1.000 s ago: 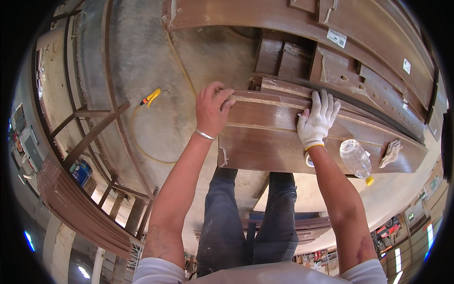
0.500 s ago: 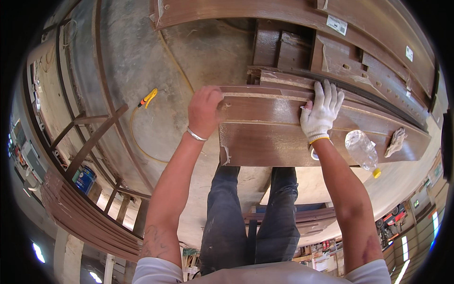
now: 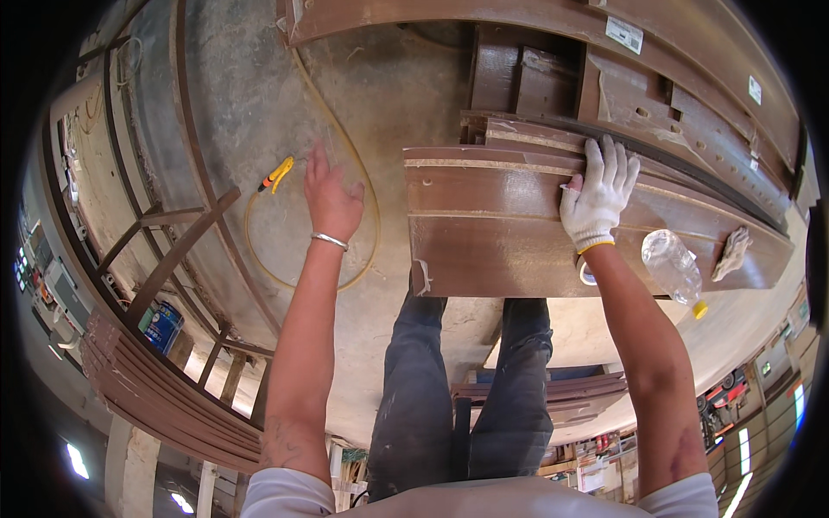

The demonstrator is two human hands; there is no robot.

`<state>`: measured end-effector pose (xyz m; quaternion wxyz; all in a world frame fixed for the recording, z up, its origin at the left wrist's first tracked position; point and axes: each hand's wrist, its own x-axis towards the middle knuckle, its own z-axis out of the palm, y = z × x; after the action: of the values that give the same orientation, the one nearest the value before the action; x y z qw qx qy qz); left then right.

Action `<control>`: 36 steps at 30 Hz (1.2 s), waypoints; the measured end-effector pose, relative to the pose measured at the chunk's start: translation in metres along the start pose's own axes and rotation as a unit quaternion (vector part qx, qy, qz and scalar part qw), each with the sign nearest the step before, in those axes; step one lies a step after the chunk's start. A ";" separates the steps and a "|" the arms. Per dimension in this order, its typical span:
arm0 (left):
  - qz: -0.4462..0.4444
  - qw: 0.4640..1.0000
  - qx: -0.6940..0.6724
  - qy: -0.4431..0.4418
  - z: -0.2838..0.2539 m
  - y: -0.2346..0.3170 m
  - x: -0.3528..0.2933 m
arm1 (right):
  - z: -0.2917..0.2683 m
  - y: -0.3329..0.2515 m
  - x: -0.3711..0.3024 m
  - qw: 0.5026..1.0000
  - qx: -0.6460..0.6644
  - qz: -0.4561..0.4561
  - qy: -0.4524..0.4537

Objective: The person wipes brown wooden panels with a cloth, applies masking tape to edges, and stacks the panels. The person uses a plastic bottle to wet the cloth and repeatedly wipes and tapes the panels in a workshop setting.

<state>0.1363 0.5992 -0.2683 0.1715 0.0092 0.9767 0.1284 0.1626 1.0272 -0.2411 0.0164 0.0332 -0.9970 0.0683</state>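
Note:
My left hand is bare, with a metal bracelet at the wrist. It hangs in the air with its fingers stretched out and slightly blurred, holding nothing. Just left of it, a yellow air blow gun with an orange and black end lies on the concrete floor, joined to a thin yellow hose. My right hand, in a white knitted glove, rests flat with spread fingers across the upper edge of a long brown panel in front of me. Torn film clings to the panel's near left corner.
A clear plastic bottle with a yellow cap, a white glove and a tape roll lie on the panel. More brown panels are stacked beyond. A metal frame and a blue can stand left.
My left hand has let go of the panel's left end and moved left toward the blow gun. My right hand stays on the panel.

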 end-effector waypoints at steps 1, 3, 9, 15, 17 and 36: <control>-0.014 0.998 -0.055 -0.006 0.002 -0.001 -0.004 | 0.000 0.000 0.000 1.000 0.002 0.001 0.002; -0.115 0.980 -0.125 -0.104 0.001 0.002 -0.006 | 0.001 0.000 0.000 1.000 0.004 0.003 0.007; -0.098 0.909 -0.404 0.020 0.002 0.071 0.001 | 0.001 0.000 -0.001 1.000 0.002 0.004 0.018; -0.278 0.758 -0.586 -0.068 0.008 0.090 0.020 | 0.006 0.003 -0.009 0.999 0.015 0.030 0.026; -0.302 0.740 -0.596 -0.076 0.011 0.086 0.013 | 0.005 0.004 -0.007 0.998 0.029 0.026 0.046; -0.378 0.787 -0.482 -0.071 0.031 0.058 -0.072 | -0.051 0.010 -0.203 0.977 0.079 0.194 0.031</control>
<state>0.2132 0.6579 -0.2573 0.2571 -0.4353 0.6985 0.5065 0.3654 1.0571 -0.1996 0.0312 -0.1620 -0.9749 0.1495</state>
